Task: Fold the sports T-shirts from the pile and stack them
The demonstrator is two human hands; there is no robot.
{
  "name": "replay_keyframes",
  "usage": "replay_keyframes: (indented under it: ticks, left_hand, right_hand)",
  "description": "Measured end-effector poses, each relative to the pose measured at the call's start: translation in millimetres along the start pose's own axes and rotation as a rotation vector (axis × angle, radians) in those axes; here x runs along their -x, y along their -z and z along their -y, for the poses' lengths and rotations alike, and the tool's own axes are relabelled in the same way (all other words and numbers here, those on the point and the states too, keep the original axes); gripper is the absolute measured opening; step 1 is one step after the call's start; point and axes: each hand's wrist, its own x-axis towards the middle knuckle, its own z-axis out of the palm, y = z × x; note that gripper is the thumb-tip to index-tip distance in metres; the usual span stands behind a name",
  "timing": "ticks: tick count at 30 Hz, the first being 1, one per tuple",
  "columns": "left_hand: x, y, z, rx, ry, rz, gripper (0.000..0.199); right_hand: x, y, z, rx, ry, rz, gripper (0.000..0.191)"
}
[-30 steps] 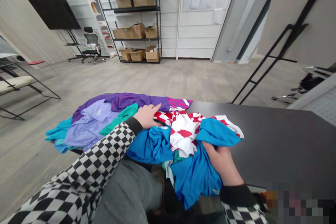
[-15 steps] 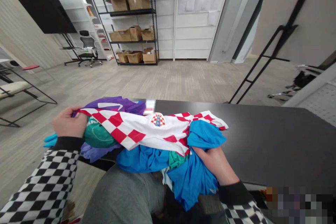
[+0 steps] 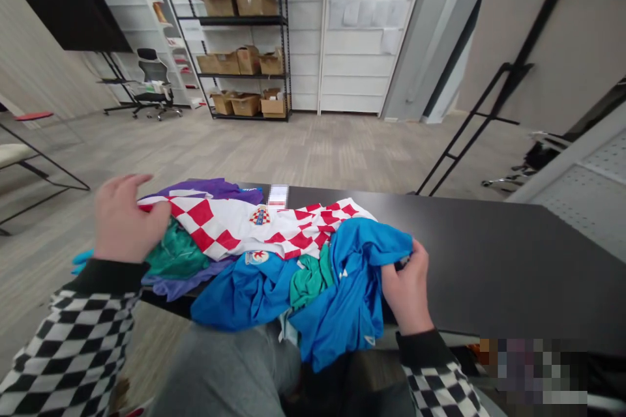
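Note:
A red-and-white checkered shirt (image 3: 239,228) with a crest lies spread over a pile of clothes at the table's near edge. My left hand (image 3: 128,218) is at its left end, thumb and fingers apart, holding nothing. My right hand (image 3: 408,283) pinches the edge of a blue shirt (image 3: 364,241) right of the checkered one. Another blue garment (image 3: 239,293) and green cloth (image 3: 310,280) lie below, partly hanging over the edge. Under the left side are a green garment (image 3: 178,254) and purple cloth (image 3: 215,189).
The black table (image 3: 489,254) stretches to the right. A small white-and-red card (image 3: 278,197) stands behind the pile. Beyond are a shelf with cardboard boxes (image 3: 244,104), an office chair (image 3: 154,81) and a black-framed stand (image 3: 469,124). My knee (image 3: 220,365) is below the pile.
My left hand has let go of the checkered shirt's left end and opened. My right hand has risen with the blue shirt's edge, and the checkered shirt has settled lower and flatter.

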Motion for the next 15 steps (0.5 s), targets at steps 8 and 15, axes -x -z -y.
replay_keyframes:
  ticks: [8,15]
  left_hand:
    - [102.4,-81.4,-126.2,0.29,-0.565,0.966,0.115]
    - [98.3,-81.1,-101.5,0.551,-0.447,0.806,0.043]
  right_hand:
    - [1.6,6.0,7.2,0.011,0.243,0.67,0.086]
    - [-11.3,8.7,14.1,-0.047,0.183,0.676,0.017]
